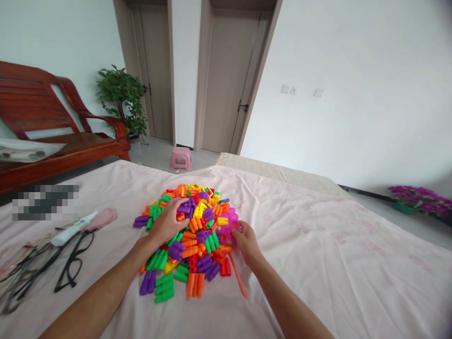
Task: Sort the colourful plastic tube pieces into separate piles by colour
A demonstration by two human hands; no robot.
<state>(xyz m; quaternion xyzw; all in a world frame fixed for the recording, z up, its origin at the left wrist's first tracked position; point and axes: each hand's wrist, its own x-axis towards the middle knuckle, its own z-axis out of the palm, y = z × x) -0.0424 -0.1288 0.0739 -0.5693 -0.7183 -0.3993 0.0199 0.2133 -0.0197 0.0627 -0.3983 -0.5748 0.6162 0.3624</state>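
A heap of plastic building blocks in orange, green, purple, red and yellow lies on the bed sheet. My left hand rests on the heap's left side, thumb and fingers apart around a purple block; whether it touches that block I cannot tell. At the right edge of the heap, my right hand has its thumb and fingers closed on the rim of a pink flower-shaped piece. Other blocks partly cover this piece. Below it, a thin orange-red stick lies slanting on the sheet.
Left of the heap lie black-framed glasses, a white tube, a pink cloth and tangled cords. Beyond the sheet stand a pink stool, a wooden bench and a potted plant.
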